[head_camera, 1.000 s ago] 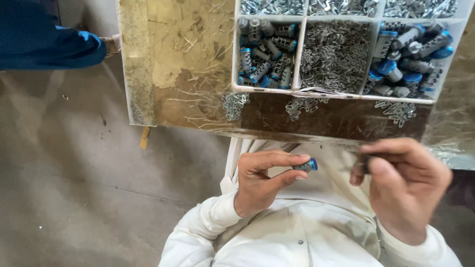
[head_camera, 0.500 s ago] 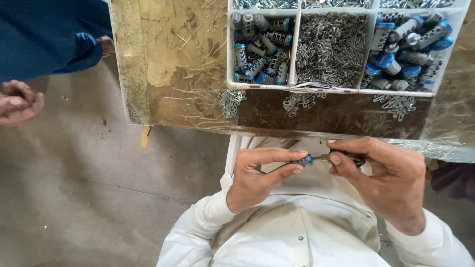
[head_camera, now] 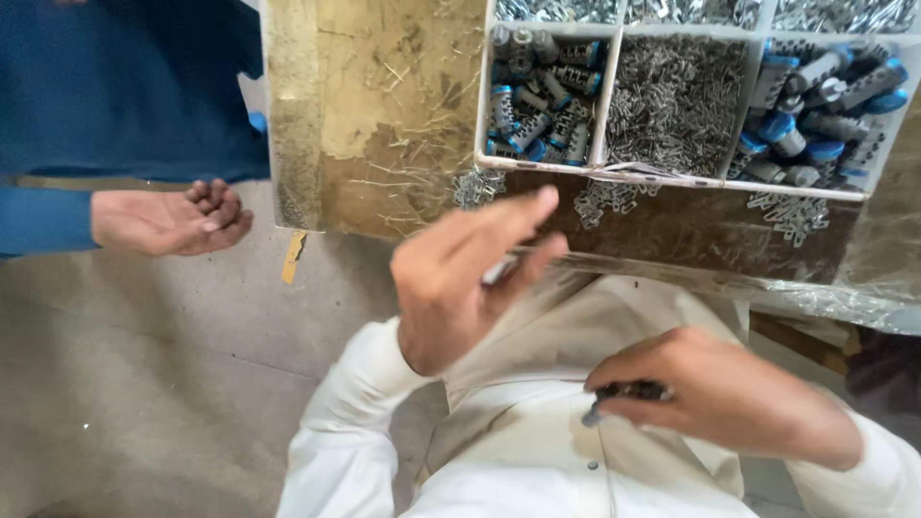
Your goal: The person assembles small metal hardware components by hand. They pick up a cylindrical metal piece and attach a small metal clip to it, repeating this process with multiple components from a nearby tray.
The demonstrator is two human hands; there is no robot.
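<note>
We look down on a bare grey concrete floor (head_camera: 125, 384) and a worn, scratched brown table (head_camera: 384, 125) strewn with metal bits. On it sits a white divided tray (head_camera: 604, 115) — cylinders with blue caps in the outer cells, small metal clips between. Our right hand (head_camera: 729, 393) rests low against the white shirt (head_camera: 537, 460), fingers clamped on a small dark part (head_camera: 624, 393) whose long axis runs roughly left to right. Our left hand (head_camera: 460, 278) is raised toward the tray, fingers loosely together — whether it holds anything we cannot tell. A co-worker's hand (head_camera: 173, 219) in a blue sleeve lies cupped at left.
</note>
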